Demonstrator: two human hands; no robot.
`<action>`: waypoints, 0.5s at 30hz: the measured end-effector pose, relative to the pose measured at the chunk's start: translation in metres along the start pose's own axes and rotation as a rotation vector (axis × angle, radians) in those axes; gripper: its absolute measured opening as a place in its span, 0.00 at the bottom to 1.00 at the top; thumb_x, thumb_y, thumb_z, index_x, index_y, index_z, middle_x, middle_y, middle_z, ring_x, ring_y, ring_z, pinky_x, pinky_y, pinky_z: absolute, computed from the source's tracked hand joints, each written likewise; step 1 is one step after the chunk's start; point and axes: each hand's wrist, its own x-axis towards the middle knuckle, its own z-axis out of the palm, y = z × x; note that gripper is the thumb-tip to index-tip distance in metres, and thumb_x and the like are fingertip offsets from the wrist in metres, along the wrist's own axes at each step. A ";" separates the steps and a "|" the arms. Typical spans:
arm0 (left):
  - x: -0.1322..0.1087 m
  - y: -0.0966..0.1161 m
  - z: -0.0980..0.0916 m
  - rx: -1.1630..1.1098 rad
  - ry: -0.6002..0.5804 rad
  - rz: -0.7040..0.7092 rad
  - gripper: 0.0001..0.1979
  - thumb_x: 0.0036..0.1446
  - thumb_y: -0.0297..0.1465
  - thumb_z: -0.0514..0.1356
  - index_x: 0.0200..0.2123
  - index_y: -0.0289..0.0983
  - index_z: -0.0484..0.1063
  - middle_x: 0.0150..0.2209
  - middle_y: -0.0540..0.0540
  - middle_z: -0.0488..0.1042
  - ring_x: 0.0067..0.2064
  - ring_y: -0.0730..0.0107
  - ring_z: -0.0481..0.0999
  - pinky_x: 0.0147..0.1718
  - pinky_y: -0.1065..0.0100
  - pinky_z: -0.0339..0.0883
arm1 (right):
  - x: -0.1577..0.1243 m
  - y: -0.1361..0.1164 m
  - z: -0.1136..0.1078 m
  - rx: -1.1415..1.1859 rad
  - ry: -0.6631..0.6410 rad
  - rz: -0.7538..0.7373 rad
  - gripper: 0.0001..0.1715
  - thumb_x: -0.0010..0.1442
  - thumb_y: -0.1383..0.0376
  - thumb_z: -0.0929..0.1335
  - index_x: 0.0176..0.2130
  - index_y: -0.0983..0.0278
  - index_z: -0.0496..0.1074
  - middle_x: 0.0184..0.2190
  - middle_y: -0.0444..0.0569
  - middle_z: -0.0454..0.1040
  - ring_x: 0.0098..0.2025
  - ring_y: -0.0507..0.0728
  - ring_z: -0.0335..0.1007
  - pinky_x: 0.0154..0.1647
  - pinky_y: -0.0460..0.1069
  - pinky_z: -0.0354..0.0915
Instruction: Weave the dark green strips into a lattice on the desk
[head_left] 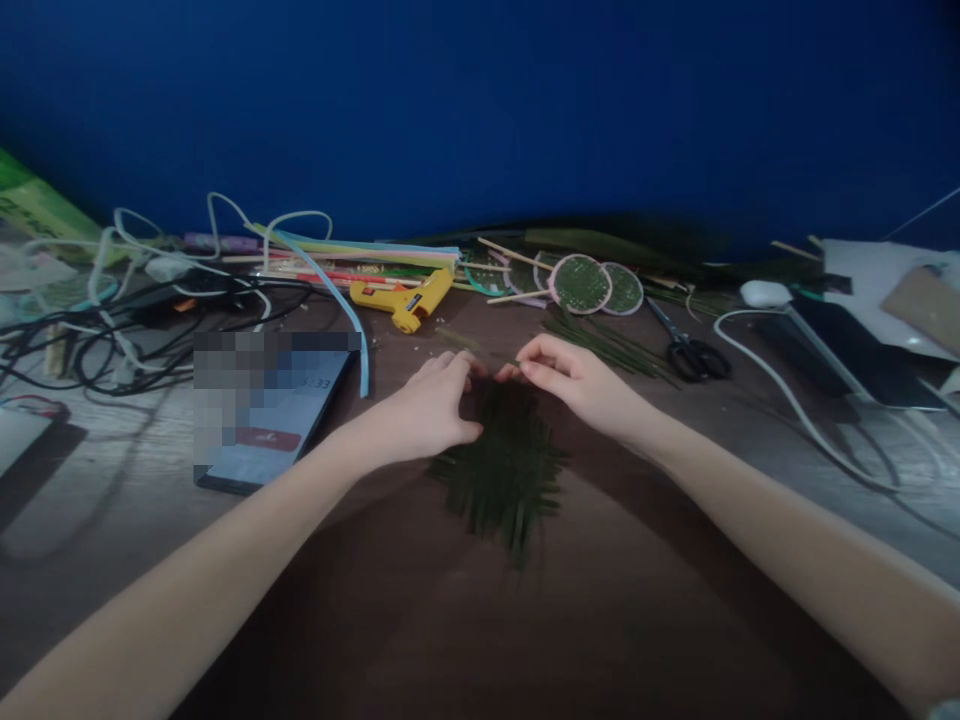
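Woven leaf mat [504, 470] lies flat on the bench [645, 600], centre, between both hands; its long axis runs from the fingertips back toward the person, loose strip ends fringing the near edge. Left hand [429, 410] sits curled on the mat's far-left edge, probably to keep the weave from shifting; cannot tell if its grip is clamped or just pressing. Right hand [577, 385] has its grip pinched on a thin leaf strip [480, 350], which slants away to the far left, across the mat's axis.

Dark green woven leaf mat [504, 470], yellow glue gun [405, 297], black scissors [694, 352] — deep blue wall [480, 100].
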 end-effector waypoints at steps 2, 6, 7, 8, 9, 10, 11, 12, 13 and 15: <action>0.000 0.001 0.001 -0.003 0.002 0.010 0.23 0.43 0.32 0.58 0.46 0.36 0.61 0.40 0.45 0.63 0.46 0.59 0.64 0.45 0.60 0.59 | 0.000 -0.002 0.000 0.000 -0.002 -0.016 0.06 0.59 0.63 0.61 0.33 0.63 0.63 0.36 0.48 0.74 0.42 0.54 0.69 0.45 0.52 0.61; 0.000 0.001 0.002 -0.011 0.012 -0.004 0.20 0.43 0.31 0.58 0.43 0.36 0.63 0.39 0.45 0.63 0.45 0.59 0.64 0.46 0.58 0.60 | -0.002 -0.007 0.002 0.033 -0.041 -0.054 0.07 0.60 0.63 0.61 0.34 0.63 0.65 0.37 0.48 0.74 0.43 0.54 0.69 0.47 0.52 0.61; 0.000 0.002 0.002 -0.016 0.013 -0.001 0.19 0.43 0.31 0.57 0.42 0.36 0.63 0.39 0.45 0.63 0.46 0.59 0.63 0.46 0.58 0.60 | -0.002 -0.008 0.002 0.035 -0.050 -0.057 0.07 0.60 0.63 0.61 0.34 0.63 0.65 0.37 0.48 0.74 0.43 0.54 0.69 0.47 0.52 0.61; 0.001 0.002 0.002 -0.022 0.014 0.005 0.18 0.44 0.31 0.57 0.41 0.36 0.64 0.38 0.46 0.63 0.46 0.59 0.63 0.46 0.58 0.60 | -0.002 -0.008 0.002 0.032 -0.057 -0.055 0.07 0.60 0.62 0.61 0.35 0.63 0.65 0.38 0.48 0.74 0.43 0.54 0.69 0.47 0.52 0.61; 0.001 0.003 0.002 -0.026 0.013 0.008 0.17 0.44 0.31 0.57 0.40 0.36 0.64 0.38 0.46 0.63 0.47 0.59 0.63 0.46 0.58 0.60 | -0.002 -0.009 0.002 0.020 -0.057 -0.049 0.08 0.60 0.62 0.61 0.35 0.63 0.65 0.38 0.48 0.74 0.43 0.54 0.69 0.46 0.52 0.61; 0.001 0.004 0.001 -0.025 0.009 0.007 0.16 0.44 0.31 0.57 0.39 0.36 0.64 0.37 0.46 0.63 0.47 0.58 0.62 0.46 0.58 0.60 | -0.002 -0.009 0.002 0.001 -0.047 -0.042 0.08 0.60 0.61 0.61 0.36 0.63 0.65 0.39 0.48 0.73 0.42 0.54 0.68 0.46 0.52 0.61; 0.001 0.004 0.001 -0.020 0.005 -0.001 0.15 0.43 0.31 0.57 0.38 0.36 0.65 0.37 0.46 0.63 0.46 0.58 0.63 0.46 0.58 0.60 | -0.003 -0.008 0.002 -0.022 -0.032 -0.036 0.08 0.60 0.61 0.61 0.36 0.63 0.65 0.39 0.48 0.73 0.42 0.54 0.68 0.45 0.52 0.61; 0.001 0.005 0.000 -0.013 0.002 -0.013 0.14 0.43 0.31 0.57 0.36 0.36 0.64 0.36 0.46 0.63 0.46 0.58 0.63 0.46 0.58 0.60 | -0.003 -0.008 0.002 -0.046 -0.015 -0.033 0.08 0.60 0.61 0.61 0.36 0.63 0.65 0.39 0.48 0.73 0.41 0.54 0.68 0.45 0.52 0.61; 0.001 0.006 0.000 -0.009 0.001 -0.024 0.13 0.42 0.31 0.58 0.35 0.36 0.64 0.36 0.46 0.63 0.45 0.59 0.63 0.45 0.58 0.60 | -0.003 -0.007 0.002 -0.073 0.000 -0.032 0.08 0.60 0.62 0.61 0.36 0.63 0.65 0.39 0.48 0.73 0.41 0.54 0.68 0.44 0.51 0.61; 0.001 0.006 0.000 -0.010 -0.001 -0.043 0.12 0.42 0.31 0.58 0.33 0.37 0.64 0.36 0.46 0.63 0.45 0.58 0.63 0.46 0.58 0.60 | -0.003 -0.007 0.003 -0.151 0.020 -0.028 0.07 0.60 0.63 0.61 0.35 0.63 0.65 0.36 0.48 0.72 0.39 0.54 0.67 0.42 0.51 0.60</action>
